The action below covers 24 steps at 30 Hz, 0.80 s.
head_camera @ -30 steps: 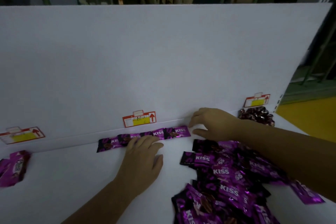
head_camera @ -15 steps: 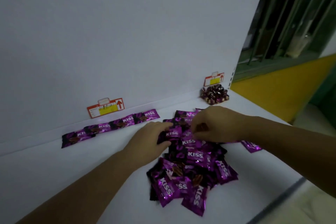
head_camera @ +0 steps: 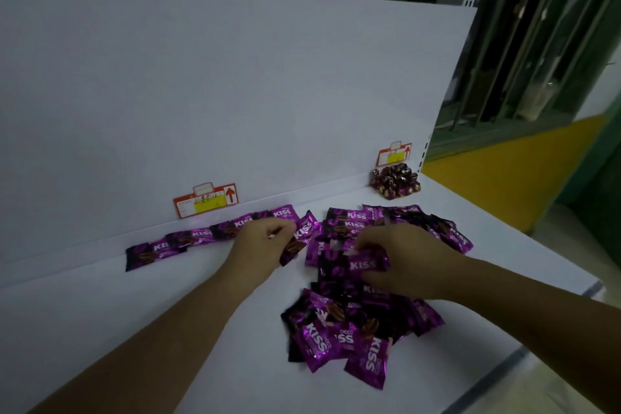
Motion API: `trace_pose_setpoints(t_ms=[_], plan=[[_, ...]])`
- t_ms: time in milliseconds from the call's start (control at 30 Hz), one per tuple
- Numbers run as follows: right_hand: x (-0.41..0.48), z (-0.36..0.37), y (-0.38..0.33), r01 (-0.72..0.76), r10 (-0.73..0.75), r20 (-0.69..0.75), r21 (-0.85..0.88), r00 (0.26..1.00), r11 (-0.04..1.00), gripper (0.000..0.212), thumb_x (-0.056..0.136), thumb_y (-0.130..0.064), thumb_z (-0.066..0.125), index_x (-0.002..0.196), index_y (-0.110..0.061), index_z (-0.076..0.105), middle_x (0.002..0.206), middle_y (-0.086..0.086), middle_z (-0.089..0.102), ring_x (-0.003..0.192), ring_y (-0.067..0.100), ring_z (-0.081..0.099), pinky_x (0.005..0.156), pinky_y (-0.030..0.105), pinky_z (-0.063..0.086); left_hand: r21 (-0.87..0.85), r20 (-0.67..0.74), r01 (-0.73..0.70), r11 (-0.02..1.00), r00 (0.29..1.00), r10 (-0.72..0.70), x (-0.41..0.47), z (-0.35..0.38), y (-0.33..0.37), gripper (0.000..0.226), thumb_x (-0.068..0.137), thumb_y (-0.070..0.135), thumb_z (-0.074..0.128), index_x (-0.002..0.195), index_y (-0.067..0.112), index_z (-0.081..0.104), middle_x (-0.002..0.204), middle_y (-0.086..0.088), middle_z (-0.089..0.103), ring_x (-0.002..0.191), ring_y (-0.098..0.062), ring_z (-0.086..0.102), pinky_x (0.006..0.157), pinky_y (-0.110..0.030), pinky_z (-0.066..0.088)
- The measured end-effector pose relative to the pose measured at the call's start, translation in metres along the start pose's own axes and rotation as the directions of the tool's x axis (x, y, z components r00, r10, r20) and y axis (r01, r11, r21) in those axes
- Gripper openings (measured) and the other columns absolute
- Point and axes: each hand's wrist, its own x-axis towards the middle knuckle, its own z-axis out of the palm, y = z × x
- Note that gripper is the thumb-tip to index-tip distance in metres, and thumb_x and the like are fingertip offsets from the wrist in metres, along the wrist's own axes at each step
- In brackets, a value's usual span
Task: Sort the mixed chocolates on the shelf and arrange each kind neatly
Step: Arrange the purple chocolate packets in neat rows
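A loose pile of purple KISS chocolate packets [head_camera: 356,339] lies on the white shelf [head_camera: 134,329]. Several KISS packets form a row [head_camera: 188,240] along the back wall. My left hand [head_camera: 258,247] grips one KISS packet [head_camera: 302,233] at the row's right end, lifted and tilted. My right hand [head_camera: 403,262] pinches another KISS packet [head_camera: 366,264] over the top of the pile. A small heap of dark red wrapped chocolates [head_camera: 395,180] sits at the far right corner.
Two red and yellow price tags [head_camera: 205,200] [head_camera: 394,154] hang on the white back panel. The shelf's right edge [head_camera: 537,239] drops off to a yellow and green wall. The front edge runs at the lower right.
Both hands moved from the row's end to the pile. My left hand has lifted a packet toward the row, and my right hand has picked up another one.
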Motion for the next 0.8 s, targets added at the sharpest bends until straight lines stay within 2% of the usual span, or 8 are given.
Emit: trace_pose_setpoints(t_ms=[100, 167, 233, 333, 467, 667, 733, 800], plan=[[0.008, -0.001, 0.001, -0.069, 0.069, 0.000, 0.121, 0.998, 0.990, 0.010, 0.083, -0.024, 0.066, 0.086, -0.021, 0.057, 0.076, -0.009, 0.058, 0.068, 0.003, 0.054, 0.062, 0.016, 0.043, -0.221, 0.044, 0.164, 0.961, 0.987, -0.158, -0.006, -0.017, 0.009, 0.014, 0.090, 0.018, 0.057, 0.081, 0.020, 0.067, 0.078, -0.007, 0.070, 0.060, -0.012, 0.068, 0.054, -0.017, 0.052], [0.015, 0.002, -0.002, -0.079, 0.074, 0.035, 0.201, 0.997, 0.976, 0.014, 0.084, -0.020, 0.064, 0.078, -0.023, 0.051, 0.074, -0.005, 0.057, 0.066, 0.011, 0.053, 0.063, 0.026, 0.047, -0.221, 0.044, 0.193, 0.956, 0.981, -0.188, -0.011, -0.030, 0.009, 0.011, 0.090, 0.018, 0.058, 0.083, 0.020, 0.067, 0.077, -0.006, 0.071, 0.060, -0.012, 0.068, 0.053, -0.018, 0.052], [0.022, 0.006, -0.007, -0.056, 0.046, 0.047, 0.249, 0.998, 0.967, 0.023, 0.084, -0.018, 0.063, 0.072, -0.023, 0.044, 0.070, -0.004, 0.051, 0.061, 0.010, 0.046, 0.058, 0.026, 0.041, -0.185, 0.024, 0.207, 0.961, 0.978, -0.206, -0.016, -0.043, 0.004, 0.011, 0.089, 0.016, 0.058, 0.087, 0.018, 0.069, 0.078, 0.001, 0.071, 0.063, -0.007, 0.068, 0.056, -0.014, 0.052], [0.034, 0.010, -0.021, 0.029, -0.057, 0.090, 0.282, 0.994, 0.959, 0.028, 0.084, -0.012, 0.061, 0.070, -0.023, 0.039, 0.068, -0.005, 0.047, 0.058, 0.005, 0.041, 0.055, 0.021, 0.035, 0.021, -0.042, 0.194, 0.981, 0.980, -0.193, -0.025, -0.064, -0.007, 0.019, 0.092, 0.011, 0.054, 0.104, 0.017, 0.067, 0.092, 0.012, 0.064, 0.076, 0.003, 0.059, 0.064, -0.006, 0.045], [0.053, 0.021, -0.040, 0.173, -0.200, 0.113, 0.211, 0.973, 0.962, 0.028, 0.079, -0.017, 0.066, 0.072, -0.025, 0.041, 0.070, -0.009, 0.046, 0.063, -0.002, 0.044, 0.058, 0.013, 0.035, 0.255, -0.093, 0.224, 0.941, 0.974, -0.207, -0.039, -0.092, -0.024, 0.029, 0.094, 0.009, 0.049, 0.118, 0.017, 0.062, 0.117, 0.005, 0.058, 0.101, -0.009, 0.053, 0.086, -0.016, 0.041], [0.088, 0.038, -0.064, 0.353, -0.371, 0.145, 0.136, 0.917, 0.926, 0.024, 0.077, -0.035, 0.071, 0.076, -0.037, 0.047, 0.086, -0.017, 0.052, 0.079, -0.002, 0.050, 0.067, 0.010, 0.036, 0.425, -0.218, 0.197, 0.883, 0.970, -0.112, -0.063, -0.129, -0.047, 0.024, 0.089, 0.006, 0.056, 0.109, 0.014, 0.066, 0.113, -0.001, 0.064, 0.090, -0.004, 0.053, 0.065, 0.006, 0.035], [0.098, 0.045, -0.069, 0.399, -0.417, 0.148, 0.138, 0.897, 0.907, 0.019, 0.077, -0.035, 0.070, 0.081, -0.038, 0.052, 0.089, -0.021, 0.053, 0.084, -0.008, 0.049, 0.071, 0.005, 0.035, 0.471, -0.263, 0.203, 0.859, 0.961, -0.083, -0.070, -0.134, -0.052, 0.024, 0.089, 0.008, 0.056, 0.110, 0.014, 0.065, 0.115, -0.001, 0.064, 0.092, -0.004, 0.053, 0.076, 0.002, 0.035], [0.105, 0.050, -0.072, 0.435, -0.450, 0.143, 0.124, 0.882, 0.892, 0.014, 0.079, -0.034, 0.068, 0.085, -0.037, 0.056, 0.091, -0.023, 0.054, 0.084, -0.011, 0.048, 0.072, 0.001, 0.033, 0.606, -0.298, 0.189, 0.772, 0.955, 0.000, -0.078, -0.129, -0.056, 0.026, 0.089, 0.011, 0.055, 0.113, 0.014, 0.065, 0.120, -0.002, 0.062, 0.105, -0.013, 0.054, 0.094, -0.018, 0.038]])
